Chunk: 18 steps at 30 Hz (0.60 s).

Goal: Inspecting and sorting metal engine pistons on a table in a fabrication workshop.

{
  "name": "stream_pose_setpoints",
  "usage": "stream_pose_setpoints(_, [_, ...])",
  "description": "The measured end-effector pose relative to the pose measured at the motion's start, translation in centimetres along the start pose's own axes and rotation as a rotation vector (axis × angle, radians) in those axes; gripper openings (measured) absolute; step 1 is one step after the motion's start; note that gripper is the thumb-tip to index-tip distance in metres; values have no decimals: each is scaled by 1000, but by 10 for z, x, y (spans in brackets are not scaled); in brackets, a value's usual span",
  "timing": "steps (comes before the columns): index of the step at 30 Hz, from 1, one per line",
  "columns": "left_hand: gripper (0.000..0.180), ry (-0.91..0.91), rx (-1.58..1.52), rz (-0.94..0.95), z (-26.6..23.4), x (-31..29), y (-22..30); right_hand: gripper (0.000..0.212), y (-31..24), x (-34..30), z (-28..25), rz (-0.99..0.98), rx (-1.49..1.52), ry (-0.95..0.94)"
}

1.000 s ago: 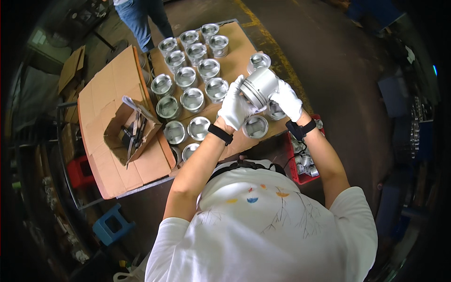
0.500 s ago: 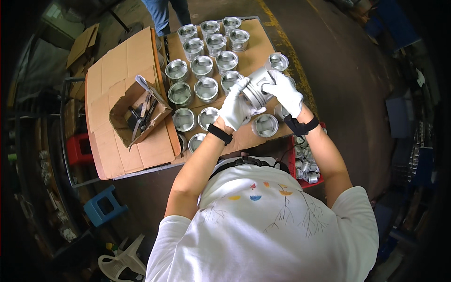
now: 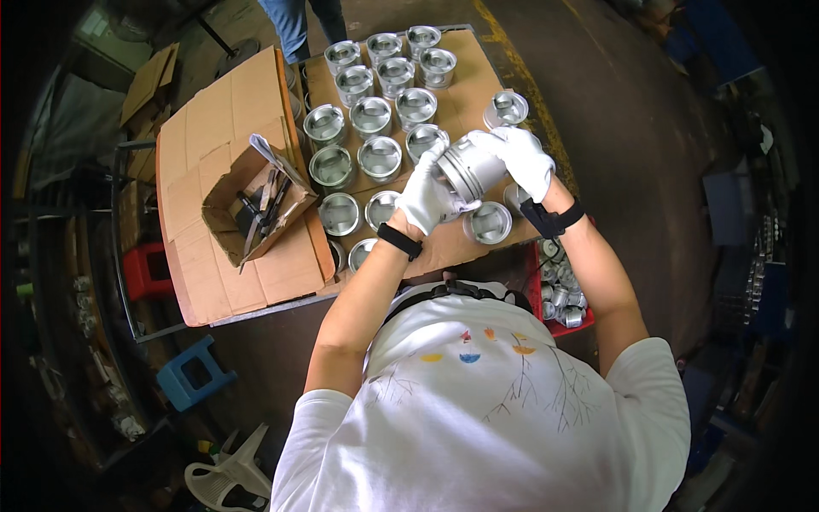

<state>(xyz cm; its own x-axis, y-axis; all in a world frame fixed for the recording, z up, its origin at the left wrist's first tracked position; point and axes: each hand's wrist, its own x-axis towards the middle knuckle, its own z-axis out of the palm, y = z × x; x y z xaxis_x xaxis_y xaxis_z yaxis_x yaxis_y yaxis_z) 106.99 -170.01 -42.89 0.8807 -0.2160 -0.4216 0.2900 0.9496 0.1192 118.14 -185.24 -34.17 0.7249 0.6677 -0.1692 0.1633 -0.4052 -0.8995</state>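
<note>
A silver metal piston (image 3: 474, 171) with ring grooves is held tilted above the cardboard-covered table (image 3: 465, 77). My left hand (image 3: 429, 192), in a white glove, wraps round its grooved end. At its other end my right hand (image 3: 527, 160), also gloved in white, is closed over the skirt; those fingertips are partly hidden. Beneath and around my hands stand several more pistons, among them one piston (image 3: 489, 224) just in front and another piston (image 3: 507, 109) beyond my right hand.
Left on the table lies a flattened cardboard sheet (image 3: 196, 196), carrying an open carton (image 3: 223, 209) with dark tools. A red crate (image 3: 570, 317) of small metal parts sits below the right edge. A blue stool (image 3: 194, 373) is at lower left. Someone's jeans-clad legs (image 3: 294, 26) stand beyond the table.
My right hand has shifted its grip, its fingers now bent over the piston's far end, where its thumb pressed at the side opening before. The piston has turned slightly.
</note>
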Motion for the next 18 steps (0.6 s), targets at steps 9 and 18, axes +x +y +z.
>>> stream_pose_setpoints(9, [61, -200, 20, -25, 0, -8, -2, 29, 29, 14, -18, 54, 162, 109])
stream_pose_setpoints(18, [56, -318, -190, -199, -1, 2, -3, 16, 57, -9, -25, 436, 499, -235])
